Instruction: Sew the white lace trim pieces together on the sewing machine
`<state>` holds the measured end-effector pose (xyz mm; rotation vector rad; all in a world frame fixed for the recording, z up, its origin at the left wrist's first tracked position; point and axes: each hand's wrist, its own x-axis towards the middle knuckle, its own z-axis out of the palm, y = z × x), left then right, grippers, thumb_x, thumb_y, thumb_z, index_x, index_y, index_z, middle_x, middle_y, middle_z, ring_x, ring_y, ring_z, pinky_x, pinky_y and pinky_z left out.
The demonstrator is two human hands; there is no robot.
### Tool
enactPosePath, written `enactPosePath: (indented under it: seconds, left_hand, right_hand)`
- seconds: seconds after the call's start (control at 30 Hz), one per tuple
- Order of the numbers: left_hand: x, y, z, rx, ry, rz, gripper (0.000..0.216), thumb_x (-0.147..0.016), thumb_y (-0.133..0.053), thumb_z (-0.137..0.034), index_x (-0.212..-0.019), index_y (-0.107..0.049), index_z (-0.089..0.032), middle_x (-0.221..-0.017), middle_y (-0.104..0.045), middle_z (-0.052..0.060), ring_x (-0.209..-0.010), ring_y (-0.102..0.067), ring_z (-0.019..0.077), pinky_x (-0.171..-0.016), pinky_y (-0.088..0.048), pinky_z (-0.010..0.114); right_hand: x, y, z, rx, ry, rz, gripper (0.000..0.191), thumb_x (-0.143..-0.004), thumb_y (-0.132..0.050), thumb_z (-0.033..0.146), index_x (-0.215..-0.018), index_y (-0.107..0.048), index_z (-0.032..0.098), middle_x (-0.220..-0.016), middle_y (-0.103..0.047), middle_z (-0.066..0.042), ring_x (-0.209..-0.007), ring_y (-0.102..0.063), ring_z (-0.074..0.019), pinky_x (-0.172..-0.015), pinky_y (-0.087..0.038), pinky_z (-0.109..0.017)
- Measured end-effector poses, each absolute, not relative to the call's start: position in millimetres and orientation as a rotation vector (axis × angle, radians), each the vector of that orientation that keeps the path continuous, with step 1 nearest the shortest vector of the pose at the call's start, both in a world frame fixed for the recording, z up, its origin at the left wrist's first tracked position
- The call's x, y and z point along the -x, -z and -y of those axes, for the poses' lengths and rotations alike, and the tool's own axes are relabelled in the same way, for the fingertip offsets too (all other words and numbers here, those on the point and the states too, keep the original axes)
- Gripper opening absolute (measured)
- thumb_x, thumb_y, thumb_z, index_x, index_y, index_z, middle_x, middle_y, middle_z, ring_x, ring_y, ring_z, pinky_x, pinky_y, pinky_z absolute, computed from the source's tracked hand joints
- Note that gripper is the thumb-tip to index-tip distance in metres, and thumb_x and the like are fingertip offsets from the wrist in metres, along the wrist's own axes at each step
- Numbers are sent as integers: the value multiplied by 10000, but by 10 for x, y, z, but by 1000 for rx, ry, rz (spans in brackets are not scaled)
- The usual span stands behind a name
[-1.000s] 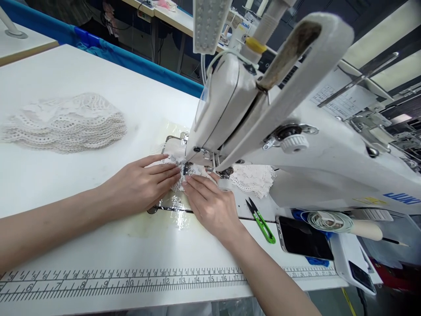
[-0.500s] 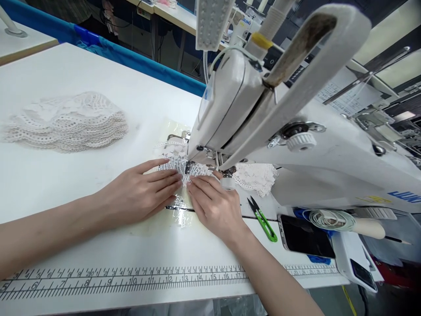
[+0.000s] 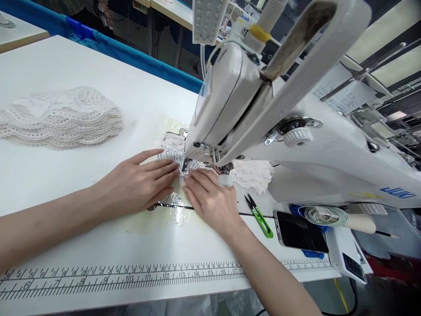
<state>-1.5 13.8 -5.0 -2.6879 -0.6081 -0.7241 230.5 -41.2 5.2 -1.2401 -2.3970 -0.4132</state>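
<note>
Taking the small dark metal presser foot [image 3: 184, 165] as the clock's centre, a fanned stack of off-white, scallop-edged eyelet lace [image 3: 62, 120] lies between nine and ten o'clock on the smooth white tabletop [image 3: 66, 173]. The left hand [image 3: 141, 180] reaches in from between eight and nine, palm down, its fingers stretched out and resting on the near part of a white openwork lace piece [image 3: 171, 149], not closed round it. That piece lies on the machine bed at the foot itself, partly covered by both hands, and shows most plainly toward ten o'clock. Down at six o'clock, a black printed ruler scale [image 3: 184, 276] runs along the table's front edge. The right hand [image 3: 212, 193], at four o'clock, has its fingertips on the lace just beside the foot; whether it pinches the cloth I cannot tell. The white sewing machine [image 3: 226, 92] with blue lettering rises toward one o'clock. More white scalloped lace [image 3: 253, 175] lies just past three. Near four, farther out, come green-handled thread snips with black blades [image 3: 263, 223], then a black-screened phone with a silvery edge [image 3: 301, 231].
</note>
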Motion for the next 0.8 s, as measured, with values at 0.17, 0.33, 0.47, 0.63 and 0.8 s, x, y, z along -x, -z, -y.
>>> enactPosePath:
  seconds: [0.17,0.33,0.47,0.63,0.8]
  left_hand:
    - [17,63,-171,2749,695,679,349,-1097,-451,-328,-1262,-725,-189,-1245,-781,41,-1214,-719,210,-1263,-378,448]
    - [20,119,-223,2772,694,744,362,-1091,-450,-349,-1337,-687,-228,-1312,-754,34,-1268,-688,211,-1261,-383,452]
    - [2,130,-236,2731,747,721,396,-1102,-423,-373,-1305,-703,-179,-1289,-764,61,-1257,-690,223,-1248,-393,458]
    - [-4,123,-218,2745,792,766,399,-1102,-430,-384,-1270,-713,-159,-1303,-758,63,-1242,-693,225,-1209,-425,433]
    - [6,184,-214,2673,818,788,447,-1093,-414,-414,-1362,-655,-150,-1398,-701,104,-1276,-668,278,-1114,-504,485]
  right_hand:
    - [-2314,-16,395,1265,425,2376,235,-1053,-607,306,-1180,-767,189,-1205,-796,-74,-1011,-746,-229,-1078,-556,-476]
    - [-2313,0,381,1278,434,2383,236,-1045,-622,316,-1203,-760,206,-1176,-804,-78,-1033,-742,-240,-1075,-555,-478]
    - [-2338,-26,385,1280,465,2351,240,-1046,-620,337,-1195,-759,212,-1202,-797,-70,-1025,-742,-239,-1120,-517,-493]
    - [-2414,-44,361,1276,453,2281,201,-1048,-604,292,-1057,-785,205,-1083,-818,-75,-952,-750,-225,-1120,-498,-467]
    - [-2422,-86,341,1311,471,2239,165,-1010,-616,243,-1055,-761,176,-914,-793,-76,-922,-723,-249,-1018,-556,-445]
